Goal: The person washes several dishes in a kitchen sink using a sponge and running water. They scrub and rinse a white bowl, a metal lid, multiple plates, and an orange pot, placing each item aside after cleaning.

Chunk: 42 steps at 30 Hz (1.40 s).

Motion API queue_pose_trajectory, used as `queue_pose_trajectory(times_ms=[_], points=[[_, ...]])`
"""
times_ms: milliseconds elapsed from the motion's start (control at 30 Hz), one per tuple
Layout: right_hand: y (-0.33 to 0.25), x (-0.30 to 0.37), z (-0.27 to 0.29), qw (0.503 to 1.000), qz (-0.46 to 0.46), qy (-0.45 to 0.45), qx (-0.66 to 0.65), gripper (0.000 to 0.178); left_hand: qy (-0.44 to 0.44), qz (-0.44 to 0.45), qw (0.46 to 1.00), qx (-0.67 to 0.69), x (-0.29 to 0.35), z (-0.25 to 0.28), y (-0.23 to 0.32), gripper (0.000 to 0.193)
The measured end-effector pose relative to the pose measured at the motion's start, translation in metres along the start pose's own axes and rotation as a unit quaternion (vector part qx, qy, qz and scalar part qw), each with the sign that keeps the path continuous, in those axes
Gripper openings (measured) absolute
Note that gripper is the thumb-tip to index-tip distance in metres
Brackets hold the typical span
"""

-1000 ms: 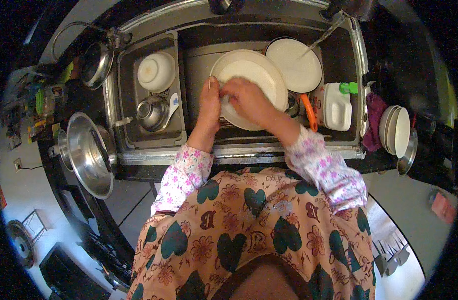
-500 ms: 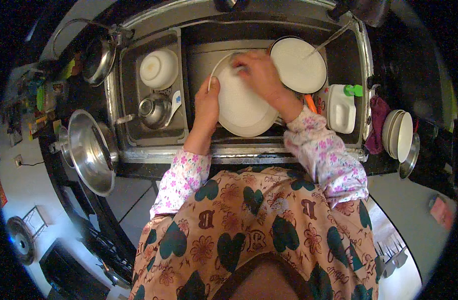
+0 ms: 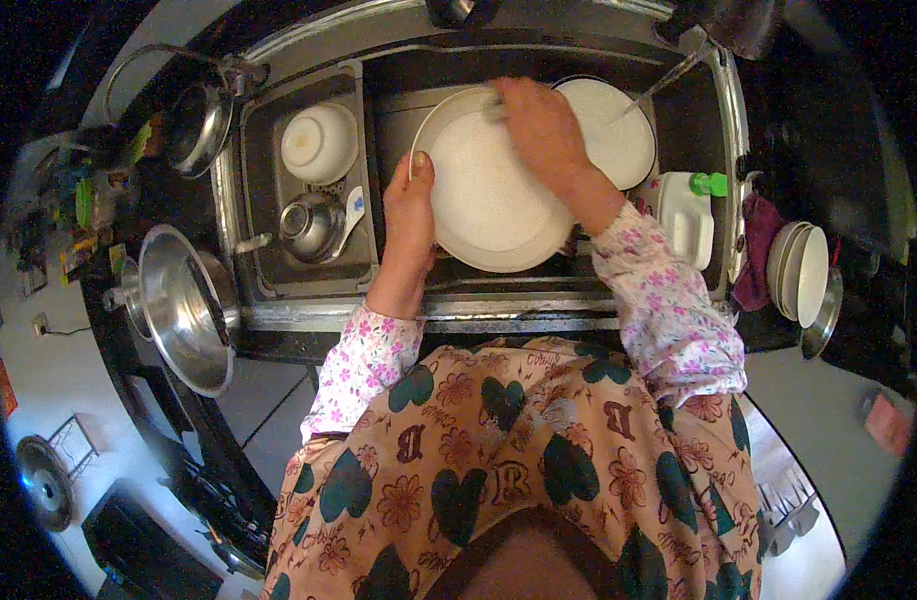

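We hold plate over sink: left hand pinches left rim, right hand curls round blurry pad at far rim. Probably stiff, breakable, slick if wet; we'd grip rim.

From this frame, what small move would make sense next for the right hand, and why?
Probably a wipe down the right side of the white plate: the left hand grips its left rim, the right hand is at its upper right rim with what looks like a small greyish pad at the fingers, and the plate's face lies open below.
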State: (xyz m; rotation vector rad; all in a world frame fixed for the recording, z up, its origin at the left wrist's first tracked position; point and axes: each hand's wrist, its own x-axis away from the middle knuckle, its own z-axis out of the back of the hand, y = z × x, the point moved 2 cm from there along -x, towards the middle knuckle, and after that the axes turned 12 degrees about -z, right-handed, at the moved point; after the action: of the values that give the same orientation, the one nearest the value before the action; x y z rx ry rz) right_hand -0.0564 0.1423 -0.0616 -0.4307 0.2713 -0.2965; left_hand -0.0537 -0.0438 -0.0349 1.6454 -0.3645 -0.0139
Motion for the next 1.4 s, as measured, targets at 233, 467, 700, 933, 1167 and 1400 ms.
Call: queue_pose_trajectory(times_ms=[233,467,700,933,1167,1400], points=[[0.036,0.094,-0.060,0.857,-0.426,-0.064,-0.281,0.039,0.078,-0.171,0.982,-0.020,0.000,-0.005,0.010,0.038],[0.042,0.070,-0.045,0.863,-0.342,-0.008,-0.372,0.043,-0.037,-0.208,0.976,-0.050,0.018,0.007,0.025,0.064],[-0.013,0.004,0.045,0.982,0.167,-0.001,-0.085,0.032,-0.239,-0.132,0.954,-0.127,-0.028,0.002,0.054,0.034],[0.029,0.023,0.019,0.930,-0.265,-0.029,-0.252,0.042,0.019,-0.125,0.991,0.045,-0.010,-0.011,0.038,0.034],[0.010,0.126,-0.069,0.603,-0.532,-0.138,-0.578,0.040,0.121,-0.289,0.950,0.000,-0.012,-0.037,0.003,0.036],[0.010,0.094,0.040,0.959,-0.176,-0.125,-0.184,0.028,0.169,-0.121,0.962,0.179,-0.032,-0.008,-0.009,0.037]])
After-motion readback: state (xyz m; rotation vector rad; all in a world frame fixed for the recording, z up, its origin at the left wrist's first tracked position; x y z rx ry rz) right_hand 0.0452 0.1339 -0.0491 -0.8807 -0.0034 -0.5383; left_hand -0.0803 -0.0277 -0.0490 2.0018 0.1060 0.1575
